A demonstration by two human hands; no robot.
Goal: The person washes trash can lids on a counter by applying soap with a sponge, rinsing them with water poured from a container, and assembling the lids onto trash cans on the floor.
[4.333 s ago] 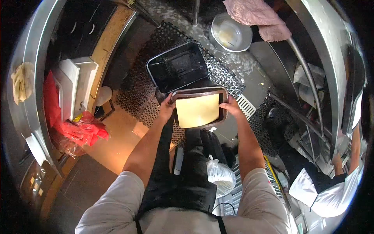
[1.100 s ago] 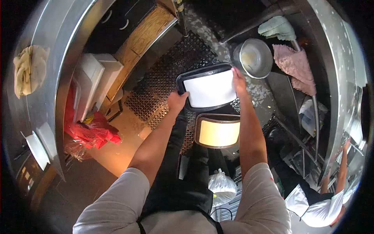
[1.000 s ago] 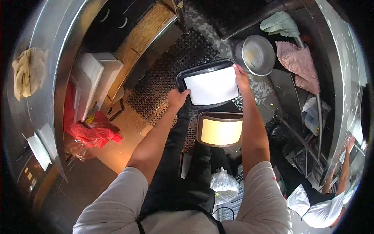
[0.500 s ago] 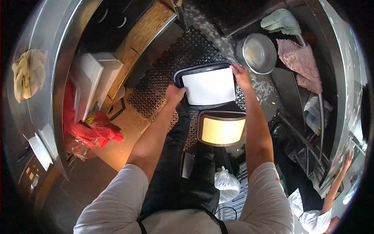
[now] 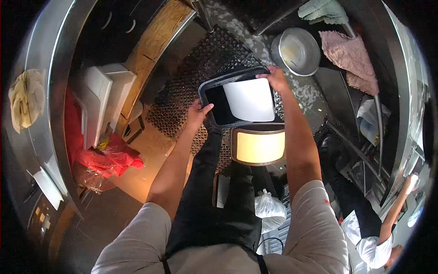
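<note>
A black rectangular tub [image 5: 213, 86] with a raised rim is held out in front of me. Inside it, toward the right side, is a smooth white surface [image 5: 250, 100] with a curved left edge; whether it is a sheet or a liquid I cannot tell. My left hand [image 5: 199, 114] grips the tub's left rim, thumb toward the inside. At the upper right corner, my right hand [image 5: 276, 80] is closed on the rim. Just below stands a second dark tub [image 5: 234, 145] with a pale yellow surface [image 5: 260, 147] in it.
Black perforated matting [image 5: 175, 102] covers the floor ahead. A metal bowl [image 5: 299, 51] stands at upper right, near a pink cloth [image 5: 349, 59] on a rail. Red plastic [image 5: 112, 157] and white boards [image 5: 100, 91] are at left. Another person's arm [image 5: 396, 208] shows at lower right.
The white surface now covers less of the tub, leaving its dark left interior exposed. The tub has shifted slightly left and up in view, and my left fingers have shifted on the rim.
</note>
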